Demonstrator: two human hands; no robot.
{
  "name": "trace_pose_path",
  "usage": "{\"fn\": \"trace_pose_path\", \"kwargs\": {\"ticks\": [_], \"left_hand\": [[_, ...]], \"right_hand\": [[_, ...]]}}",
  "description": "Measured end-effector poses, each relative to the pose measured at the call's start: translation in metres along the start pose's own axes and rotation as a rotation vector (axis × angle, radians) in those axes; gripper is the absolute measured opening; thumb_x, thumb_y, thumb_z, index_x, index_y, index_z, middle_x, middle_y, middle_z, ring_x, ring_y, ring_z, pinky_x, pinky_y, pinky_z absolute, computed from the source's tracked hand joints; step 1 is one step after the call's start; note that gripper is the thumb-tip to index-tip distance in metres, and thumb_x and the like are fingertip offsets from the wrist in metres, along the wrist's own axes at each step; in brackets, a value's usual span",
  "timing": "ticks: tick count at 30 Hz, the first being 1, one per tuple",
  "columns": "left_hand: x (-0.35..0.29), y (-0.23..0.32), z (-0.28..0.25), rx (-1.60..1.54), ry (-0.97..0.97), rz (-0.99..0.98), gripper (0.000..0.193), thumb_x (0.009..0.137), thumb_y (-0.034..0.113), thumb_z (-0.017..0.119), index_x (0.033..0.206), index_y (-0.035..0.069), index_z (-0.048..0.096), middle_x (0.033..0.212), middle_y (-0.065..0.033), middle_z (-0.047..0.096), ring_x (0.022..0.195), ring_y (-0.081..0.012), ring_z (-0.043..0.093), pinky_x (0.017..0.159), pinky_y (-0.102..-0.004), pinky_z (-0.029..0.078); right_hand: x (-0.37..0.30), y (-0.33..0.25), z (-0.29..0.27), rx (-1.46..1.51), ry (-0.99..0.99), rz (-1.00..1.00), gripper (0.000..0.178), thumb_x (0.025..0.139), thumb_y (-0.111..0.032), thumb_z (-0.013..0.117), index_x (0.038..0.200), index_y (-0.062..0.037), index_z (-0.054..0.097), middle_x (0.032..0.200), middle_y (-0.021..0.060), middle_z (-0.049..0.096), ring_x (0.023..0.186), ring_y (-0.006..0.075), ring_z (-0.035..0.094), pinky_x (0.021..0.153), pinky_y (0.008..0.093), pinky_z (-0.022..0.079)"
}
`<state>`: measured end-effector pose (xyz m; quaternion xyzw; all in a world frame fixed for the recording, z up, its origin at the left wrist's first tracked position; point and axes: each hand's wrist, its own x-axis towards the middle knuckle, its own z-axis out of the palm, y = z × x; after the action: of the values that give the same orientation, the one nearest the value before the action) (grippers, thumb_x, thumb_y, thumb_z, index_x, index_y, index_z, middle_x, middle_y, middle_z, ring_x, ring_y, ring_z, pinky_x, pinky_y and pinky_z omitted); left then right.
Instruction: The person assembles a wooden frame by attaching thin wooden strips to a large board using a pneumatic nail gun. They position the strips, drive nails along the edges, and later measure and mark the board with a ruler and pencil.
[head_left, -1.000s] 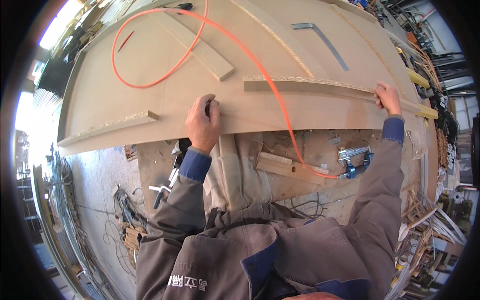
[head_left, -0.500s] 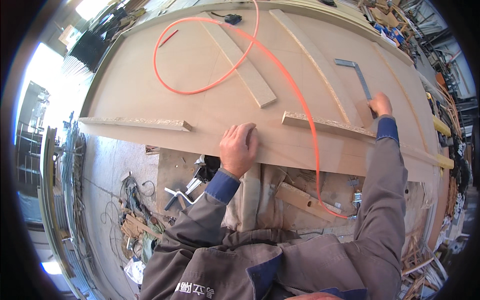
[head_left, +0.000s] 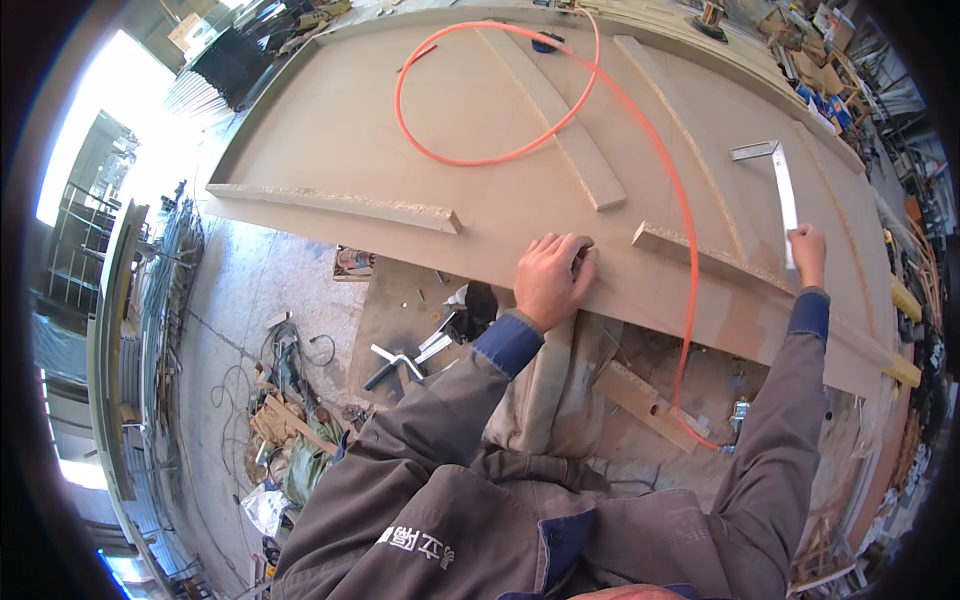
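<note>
My right hand [head_left: 807, 257] grips the long blade of a metal carpenter's square [head_left: 785, 195]. Its short leg points left, over a large light-brown panel [head_left: 330, 120]. My left hand [head_left: 555, 280] rests at the panel's near edge with its fingers curled in; whether anything lies under them is hidden. Left of that hand, a chipboard strip [head_left: 340, 207] runs along the near edge. Another edge strip [head_left: 715, 262] lies between my two hands. An orange air hose [head_left: 672, 165] loops across the panel and drops over its near edge.
Crosswise on the panel lie two chipboard strips, one in the middle [head_left: 555, 120] and one farther right [head_left: 685, 130]. A tape measure [head_left: 547, 42] and a red pencil [head_left: 415, 58] are at the far side. Cables and scraps [head_left: 290, 400] litter the floor at left.
The whole view has shifted, so the panel sits farther right. The square now looks brighter and more upright in the picture, still in my right hand. My left hand keeps its place on the edge.
</note>
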<state>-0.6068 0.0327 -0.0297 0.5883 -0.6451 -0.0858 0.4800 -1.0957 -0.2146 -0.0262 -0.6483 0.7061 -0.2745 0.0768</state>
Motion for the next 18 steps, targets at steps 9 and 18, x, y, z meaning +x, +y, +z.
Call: {"fn": "trace_pose_path", "kwargs": {"ticks": [9,18], "left_hand": [[0.006,-0.032,-0.045,-0.816,-0.228,-0.422,0.033,0.105,0.028,0.056,0.109,-0.003,0.068,0.091,-0.0121,0.073,0.076,-0.0185,0.069,0.075,-0.0344,0.056],[0.11,-0.18,-0.263,-0.525,0.084,-0.376,0.041,0.106,0.034,0.054,0.114,-0.004,0.066,0.093,-0.0132,0.073,0.076,-0.0147,0.067,0.074,-0.0285,0.056]], "right_hand": [[-0.106,-0.177,-0.11,0.841,0.028,0.017,0.02,0.098,-0.016,0.064,0.112,-0.0039,0.068,0.076,0.0003,0.061,0.062,0.01,0.056,0.062,0.0253,0.05],[-0.311,-0.32,-0.013,0.723,-0.666,0.11,0.013,0.091,-0.001,0.06,0.098,0.0003,0.071,0.08,-0.0017,0.061,0.072,0.006,0.059,0.061,0.024,0.051]]}}
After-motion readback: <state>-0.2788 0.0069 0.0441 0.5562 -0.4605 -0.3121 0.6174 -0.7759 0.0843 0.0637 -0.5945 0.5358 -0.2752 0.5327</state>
